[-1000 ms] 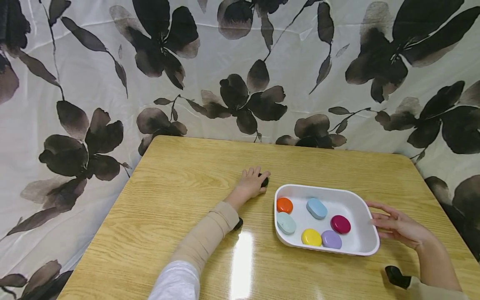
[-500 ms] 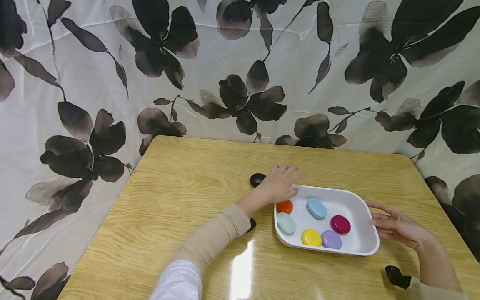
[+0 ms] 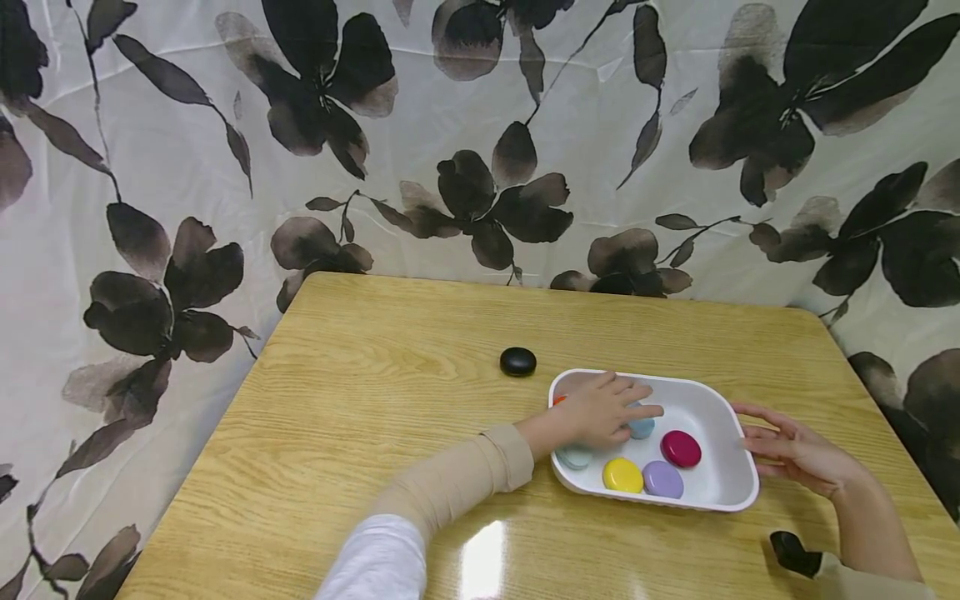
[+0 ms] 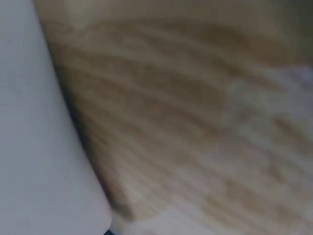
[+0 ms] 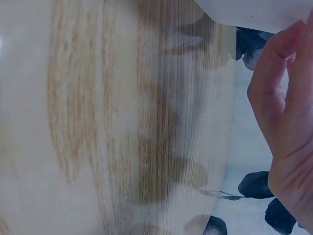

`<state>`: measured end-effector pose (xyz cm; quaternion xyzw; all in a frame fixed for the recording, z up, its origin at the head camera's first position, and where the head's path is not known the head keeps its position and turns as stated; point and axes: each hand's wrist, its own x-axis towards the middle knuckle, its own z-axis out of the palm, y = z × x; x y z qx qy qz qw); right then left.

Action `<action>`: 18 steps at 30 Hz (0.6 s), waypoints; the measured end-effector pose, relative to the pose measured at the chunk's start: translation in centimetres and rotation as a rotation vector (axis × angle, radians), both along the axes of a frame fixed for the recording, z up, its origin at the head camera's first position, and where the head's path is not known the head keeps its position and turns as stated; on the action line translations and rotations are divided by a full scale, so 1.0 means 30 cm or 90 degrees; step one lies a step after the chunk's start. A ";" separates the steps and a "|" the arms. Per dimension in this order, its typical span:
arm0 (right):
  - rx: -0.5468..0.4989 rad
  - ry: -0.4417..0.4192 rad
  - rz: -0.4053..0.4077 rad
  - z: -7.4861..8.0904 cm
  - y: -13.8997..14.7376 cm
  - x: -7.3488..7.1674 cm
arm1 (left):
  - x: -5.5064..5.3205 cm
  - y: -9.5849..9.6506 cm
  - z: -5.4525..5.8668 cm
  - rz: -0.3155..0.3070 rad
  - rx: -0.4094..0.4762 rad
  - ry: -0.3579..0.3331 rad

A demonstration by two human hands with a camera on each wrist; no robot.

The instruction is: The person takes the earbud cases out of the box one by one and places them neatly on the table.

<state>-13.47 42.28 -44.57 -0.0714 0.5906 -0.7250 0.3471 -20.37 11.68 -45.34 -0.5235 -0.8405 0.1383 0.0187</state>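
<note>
Inside a white tray (image 3: 714, 425), my left hand (image 3: 603, 412) reaches with fingers spread over a light blue smooth stone-like piece (image 3: 642, 427), partly covering it. Under the wrist, an orange piece (image 3: 559, 400) and a pale mint piece (image 3: 574, 457) are partly hidden. Yellow (image 3: 623, 475), purple (image 3: 663, 479) and crimson (image 3: 682, 449) rounded pieces also lie in the tray. At its right end, my right hand (image 3: 802, 454) rests extended fingers against the wall. A black oval piece (image 3: 517, 362) sits on the table, left of the tray.
The wooden table (image 3: 360, 400) has its far edge close to a floral curtain (image 3: 420, 117). Beside the right wrist shows a black camera (image 3: 795, 554). In the left wrist view, the tray's white wall (image 4: 44, 127) fills the left side.
My left hand has left the black piece, which now sits uncovered on the table, and moved right over the tray's left part. My right hand and the tray stay put.
</note>
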 end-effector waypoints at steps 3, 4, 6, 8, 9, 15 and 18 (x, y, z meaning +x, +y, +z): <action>-0.003 0.000 0.002 0.000 0.001 -0.001 | 0.003 0.011 -0.019 -0.011 -0.009 0.019; -0.005 0.000 0.003 0.000 0.001 -0.001 | 0.004 0.013 -0.025 -0.014 -0.013 0.026; -0.006 0.002 0.005 0.001 0.002 -0.002 | 0.006 0.017 -0.034 -0.015 -0.019 0.031; -0.002 0.000 0.002 0.002 0.002 -0.004 | 0.008 0.020 -0.039 -0.012 -0.027 0.031; -0.001 -0.003 0.001 0.002 0.002 -0.005 | 0.009 0.021 -0.040 -0.008 -0.033 0.027; 0.010 -0.005 -0.004 0.004 0.002 -0.004 | 0.013 0.027 -0.044 0.002 -0.063 0.022; 0.008 -0.003 -0.003 0.004 0.001 -0.004 | 0.014 0.027 -0.048 0.004 -0.066 0.026</action>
